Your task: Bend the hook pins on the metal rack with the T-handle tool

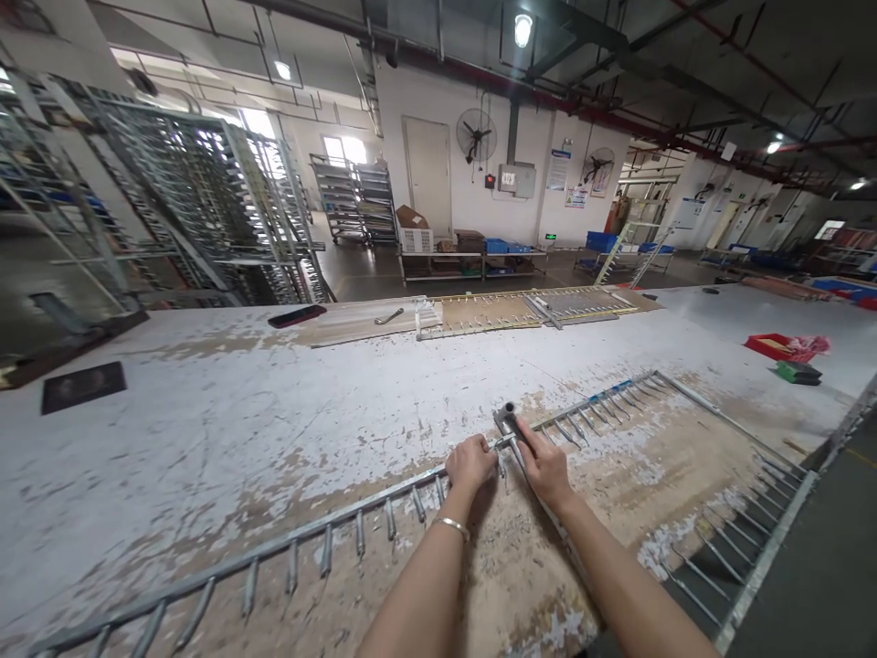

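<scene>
A long grey metal frame lies on the worn worktable, with a row of short metal prongs along its rail. My left hand is closed at the rail, its fingertips pinching at the joint near the middle; whether a small part is between them cannot be seen. Beside it, my right hand is wrapped round a grey metal bar with a round hollow end. This bar meets the rail at a small bracket and runs back toward me, partly hidden under my right forearm.
Farther back on the worktable lie a second pronged frame, a wrench and a dark phone-like slab. A red tray and a green-and-black block sit at right. Metal racks stand at left.
</scene>
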`<state>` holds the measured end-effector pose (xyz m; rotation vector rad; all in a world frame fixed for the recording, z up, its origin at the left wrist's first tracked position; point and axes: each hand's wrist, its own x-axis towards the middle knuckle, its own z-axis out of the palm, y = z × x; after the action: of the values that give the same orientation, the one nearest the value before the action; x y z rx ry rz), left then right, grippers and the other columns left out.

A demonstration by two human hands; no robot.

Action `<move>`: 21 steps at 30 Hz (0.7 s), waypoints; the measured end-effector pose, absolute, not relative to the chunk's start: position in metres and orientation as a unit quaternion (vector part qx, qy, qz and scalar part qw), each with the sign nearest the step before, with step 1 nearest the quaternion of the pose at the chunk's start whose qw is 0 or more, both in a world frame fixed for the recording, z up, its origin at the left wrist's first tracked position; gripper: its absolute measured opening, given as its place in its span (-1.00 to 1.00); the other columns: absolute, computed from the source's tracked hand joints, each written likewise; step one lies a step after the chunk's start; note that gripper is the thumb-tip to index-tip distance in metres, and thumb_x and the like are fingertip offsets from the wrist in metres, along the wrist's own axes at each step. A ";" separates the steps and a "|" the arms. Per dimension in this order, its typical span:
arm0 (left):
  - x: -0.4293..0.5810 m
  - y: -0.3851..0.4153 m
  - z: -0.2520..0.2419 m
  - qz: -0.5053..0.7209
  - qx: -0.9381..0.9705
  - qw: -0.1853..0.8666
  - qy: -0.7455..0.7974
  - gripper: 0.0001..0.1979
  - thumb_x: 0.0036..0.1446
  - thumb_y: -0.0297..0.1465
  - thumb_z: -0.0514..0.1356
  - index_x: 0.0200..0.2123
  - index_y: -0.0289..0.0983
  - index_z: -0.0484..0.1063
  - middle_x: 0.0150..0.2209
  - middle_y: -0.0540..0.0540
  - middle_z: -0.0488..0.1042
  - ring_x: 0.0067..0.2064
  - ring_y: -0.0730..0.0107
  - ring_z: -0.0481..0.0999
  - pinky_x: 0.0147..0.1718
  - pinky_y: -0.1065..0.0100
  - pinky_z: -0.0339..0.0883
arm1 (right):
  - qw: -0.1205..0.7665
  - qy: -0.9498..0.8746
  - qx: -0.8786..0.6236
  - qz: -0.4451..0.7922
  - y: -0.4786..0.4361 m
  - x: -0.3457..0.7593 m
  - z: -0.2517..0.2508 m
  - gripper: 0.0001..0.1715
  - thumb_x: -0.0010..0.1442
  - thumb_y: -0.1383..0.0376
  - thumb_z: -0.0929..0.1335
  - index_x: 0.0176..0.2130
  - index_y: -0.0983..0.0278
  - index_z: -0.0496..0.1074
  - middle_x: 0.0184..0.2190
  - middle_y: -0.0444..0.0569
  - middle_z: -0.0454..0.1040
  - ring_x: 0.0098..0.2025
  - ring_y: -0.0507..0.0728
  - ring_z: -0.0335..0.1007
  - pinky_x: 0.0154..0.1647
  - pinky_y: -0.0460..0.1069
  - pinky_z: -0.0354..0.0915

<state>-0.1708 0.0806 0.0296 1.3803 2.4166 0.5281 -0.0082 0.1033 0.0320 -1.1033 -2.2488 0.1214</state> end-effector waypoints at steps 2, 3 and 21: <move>-0.171 0.080 0.029 0.187 0.481 0.153 0.843 -0.90 -0.02 -0.31 0.17 -0.41 -0.14 0.48 -0.33 -0.09 0.59 -0.20 0.17 0.56 -0.34 0.34 0.26 | 0.270 -0.860 -0.432 0.036 0.104 -0.008 0.032 -0.54 0.32 0.30 0.23 0.18 0.11 0.36 -0.28 -0.01 0.58 -0.27 0.12 0.49 -0.28 -0.09 0.30; -0.171 0.080 0.029 0.188 0.480 0.154 0.843 -0.90 -0.02 -0.31 0.17 -0.42 -0.14 0.48 -0.33 -0.09 0.59 -0.21 0.16 0.56 -0.34 0.34 0.26 | 0.258 -0.860 -0.438 0.033 0.104 -0.007 0.033 -0.54 0.32 0.30 0.24 0.18 0.11 0.36 -0.32 -0.02 0.58 -0.29 0.12 0.49 -0.30 -0.09 0.30; -0.171 0.080 0.030 0.186 0.479 0.153 0.844 -0.90 0.01 -0.30 0.18 -0.41 -0.14 0.49 -0.33 -0.09 0.59 -0.19 0.17 0.56 -0.30 0.34 0.28 | 0.359 -0.848 -0.374 0.110 0.101 -0.008 0.021 -0.50 0.34 0.29 0.18 0.23 0.20 0.30 -0.06 0.07 0.55 -0.11 0.16 0.50 -0.11 -0.02 0.37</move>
<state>-0.1713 0.0798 0.0303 1.3753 2.4212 0.5346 -0.0082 0.1014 0.0206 -0.9638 -2.1879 0.2839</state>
